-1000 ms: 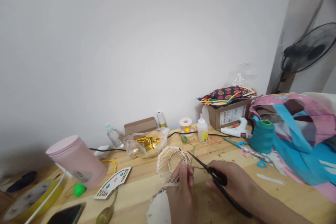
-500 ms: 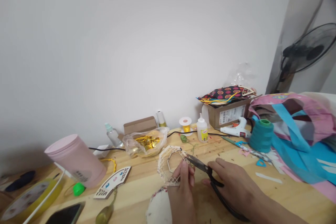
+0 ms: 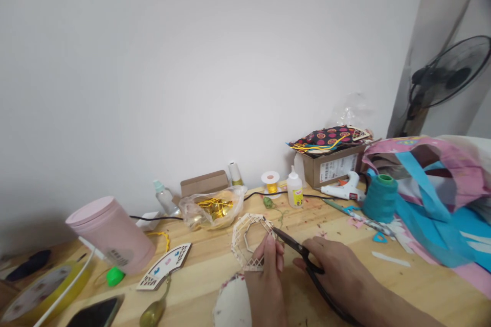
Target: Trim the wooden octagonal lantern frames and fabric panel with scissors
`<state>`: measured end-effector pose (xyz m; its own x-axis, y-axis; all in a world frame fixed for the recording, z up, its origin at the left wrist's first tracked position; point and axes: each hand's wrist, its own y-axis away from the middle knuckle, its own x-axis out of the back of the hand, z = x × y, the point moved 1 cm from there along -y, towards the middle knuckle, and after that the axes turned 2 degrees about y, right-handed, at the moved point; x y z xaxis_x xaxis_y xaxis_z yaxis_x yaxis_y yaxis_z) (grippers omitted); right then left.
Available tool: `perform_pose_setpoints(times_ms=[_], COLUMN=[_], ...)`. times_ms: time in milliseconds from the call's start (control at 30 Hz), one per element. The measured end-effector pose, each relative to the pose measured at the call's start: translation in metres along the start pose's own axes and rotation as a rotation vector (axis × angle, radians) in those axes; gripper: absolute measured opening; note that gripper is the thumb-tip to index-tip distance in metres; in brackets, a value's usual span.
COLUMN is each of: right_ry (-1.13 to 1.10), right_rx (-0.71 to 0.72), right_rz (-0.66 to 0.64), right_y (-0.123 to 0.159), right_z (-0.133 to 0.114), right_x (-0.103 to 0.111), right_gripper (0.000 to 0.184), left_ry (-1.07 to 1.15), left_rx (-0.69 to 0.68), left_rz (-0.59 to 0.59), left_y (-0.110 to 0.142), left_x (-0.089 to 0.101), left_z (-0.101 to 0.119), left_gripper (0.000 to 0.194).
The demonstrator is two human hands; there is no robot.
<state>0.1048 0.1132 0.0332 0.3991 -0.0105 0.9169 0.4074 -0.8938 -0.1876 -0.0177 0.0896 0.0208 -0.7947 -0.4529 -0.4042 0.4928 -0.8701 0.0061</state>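
My left hand (image 3: 266,278) pinches the lower edge of a cream lattice frame (image 3: 249,237) with an octagonal hole, held upright just above the wooden table (image 3: 383,286). My right hand (image 3: 337,276) grips black scissors (image 3: 295,249) by their handles. The blades point up and left, and their tips touch the frame's upper right rim beside my left fingertips. A white fabric cuff covers my left wrist.
A pink jar (image 3: 111,235), a green cap (image 3: 113,276), a fan-shaped cutout (image 3: 164,265) and a phone (image 3: 95,312) lie at left. Behind are a bag of gold trim (image 3: 210,209), a glue bottle (image 3: 295,191), a glue gun (image 3: 343,190), a teal spool (image 3: 381,198) and a cardboard box (image 3: 333,163).
The scissors have swung left and closed in on the frame's upper right rim, the blades narrowing. My left hand keeps its hold on the frame.
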Motion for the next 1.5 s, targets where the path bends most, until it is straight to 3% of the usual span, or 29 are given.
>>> perform_pose_setpoints(times_ms=[167, 300, 500, 667, 1167, 1367, 1500], right_ry=[-0.183, -0.228, -0.256, -0.29, 0.131, 0.184, 0.118], right_rx=[-0.042, -0.136, 0.002, 0.009, 0.047, 0.096, 0.064], right_rz=[-0.045, 0.034, 0.024, -0.045, 0.07, 0.113, 0.056], right_y=[-0.007, -0.012, -0.004, -0.002, 0.0, 0.0, -0.001], right_z=[0.011, 0.027, 0.014, 0.008, 0.009, 0.007, 0.003], right_x=[0.0, 0.005, 0.013, 0.011, 0.002, 0.001, 0.002], right_gripper=[0.026, 0.033, 0.01, 0.009, 0.019, 0.014, 0.012], left_ry=[-0.048, -0.071, 0.01, 0.037, 0.095, 0.11, 0.122], left_rx=[0.007, -0.024, 0.009, 0.017, 0.064, 0.064, 0.059], left_rz=[-0.047, -0.087, -0.003, -0.005, -0.052, -0.062, -0.068], left_y=[0.001, 0.001, -0.001, -0.002, 0.001, 0.002, 0.0], left_x=[0.0, 0.002, 0.002, 0.001, -0.003, -0.002, -0.002], left_z=[0.007, 0.011, 0.009, 0.008, 0.012, 0.011, 0.008], left_gripper=[0.024, 0.027, 0.024, 0.022, 0.022, 0.024, 0.021])
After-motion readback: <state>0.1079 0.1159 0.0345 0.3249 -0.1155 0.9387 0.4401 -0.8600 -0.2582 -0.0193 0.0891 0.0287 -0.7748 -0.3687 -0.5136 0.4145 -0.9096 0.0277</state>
